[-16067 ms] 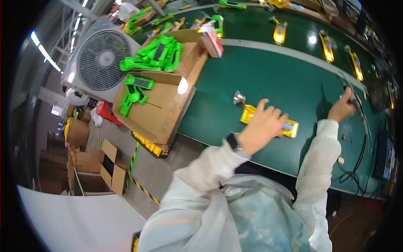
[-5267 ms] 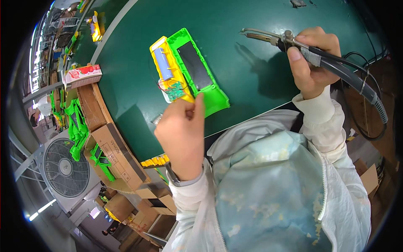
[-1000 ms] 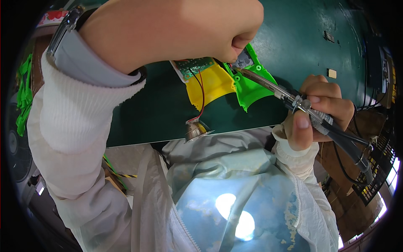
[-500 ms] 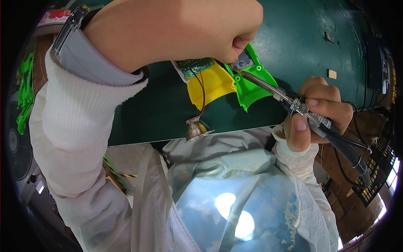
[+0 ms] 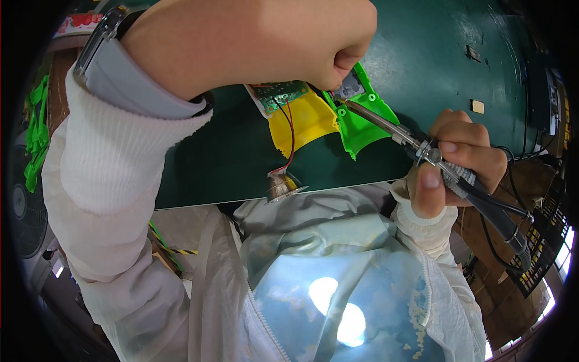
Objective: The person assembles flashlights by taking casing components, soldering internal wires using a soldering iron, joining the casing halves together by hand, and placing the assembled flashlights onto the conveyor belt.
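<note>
Green shell, yellow shell at its nine o'clock; our right hand grips the soldering iron; our left hand, we can't tell!

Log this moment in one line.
left hand: at green casing, grip unclear | right hand: holds soldering iron, tip at green casing | yellow casing: beside green one | metal cup: wired to circuit board

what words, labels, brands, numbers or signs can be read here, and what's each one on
Nothing is clear enough to quote.
Red-and-white carton, upper left: printed, but too small and cut off to read.
Green circuit board: any markings are too small to read.
Yellow shell, green shell and soldering iron: no lettering visible.
</note>
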`<state>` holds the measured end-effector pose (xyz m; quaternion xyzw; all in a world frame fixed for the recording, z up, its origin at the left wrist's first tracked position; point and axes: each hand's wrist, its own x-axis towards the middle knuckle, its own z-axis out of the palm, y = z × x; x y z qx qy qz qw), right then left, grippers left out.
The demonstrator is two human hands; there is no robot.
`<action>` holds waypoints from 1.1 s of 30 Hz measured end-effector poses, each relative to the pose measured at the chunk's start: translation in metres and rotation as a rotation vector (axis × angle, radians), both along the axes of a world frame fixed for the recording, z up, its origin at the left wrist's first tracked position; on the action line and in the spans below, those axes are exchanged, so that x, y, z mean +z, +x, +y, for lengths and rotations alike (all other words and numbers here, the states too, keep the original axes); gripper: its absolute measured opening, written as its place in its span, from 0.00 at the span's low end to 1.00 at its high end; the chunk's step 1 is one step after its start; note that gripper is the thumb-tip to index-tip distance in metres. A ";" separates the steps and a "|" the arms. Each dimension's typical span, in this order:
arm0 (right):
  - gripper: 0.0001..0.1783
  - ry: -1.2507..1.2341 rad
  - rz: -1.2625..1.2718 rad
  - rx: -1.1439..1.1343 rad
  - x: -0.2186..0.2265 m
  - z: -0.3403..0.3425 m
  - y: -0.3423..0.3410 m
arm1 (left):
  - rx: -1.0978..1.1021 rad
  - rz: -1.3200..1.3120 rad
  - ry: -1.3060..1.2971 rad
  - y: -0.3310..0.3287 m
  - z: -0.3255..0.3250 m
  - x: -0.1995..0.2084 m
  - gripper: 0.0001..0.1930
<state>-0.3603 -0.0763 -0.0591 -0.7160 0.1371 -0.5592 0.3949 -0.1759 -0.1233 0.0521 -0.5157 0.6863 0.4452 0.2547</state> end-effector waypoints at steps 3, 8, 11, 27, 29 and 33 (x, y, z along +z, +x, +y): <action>0.17 -0.004 0.034 -0.003 0.000 -0.001 -0.002 | 0.006 0.008 -0.012 -0.001 -0.001 -0.002 0.12; 0.17 -0.003 0.037 -0.006 0.001 -0.001 -0.002 | 0.013 0.012 -0.114 -0.003 0.003 -0.003 0.12; 0.17 0.009 0.017 -0.001 0.002 0.000 0.000 | 0.014 0.031 -0.070 0.001 0.007 0.000 0.12; 0.16 -0.034 0.029 0.004 0.001 -0.003 0.000 | 0.024 0.001 -0.024 -0.003 0.000 -0.001 0.10; 0.17 -0.038 0.024 0.010 0.002 -0.003 0.001 | 0.050 0.005 -0.017 -0.003 0.002 0.002 0.10; 0.17 -0.038 0.030 -0.015 -0.002 -0.002 -0.003 | 0.116 0.040 -0.009 -0.005 -0.001 -0.002 0.10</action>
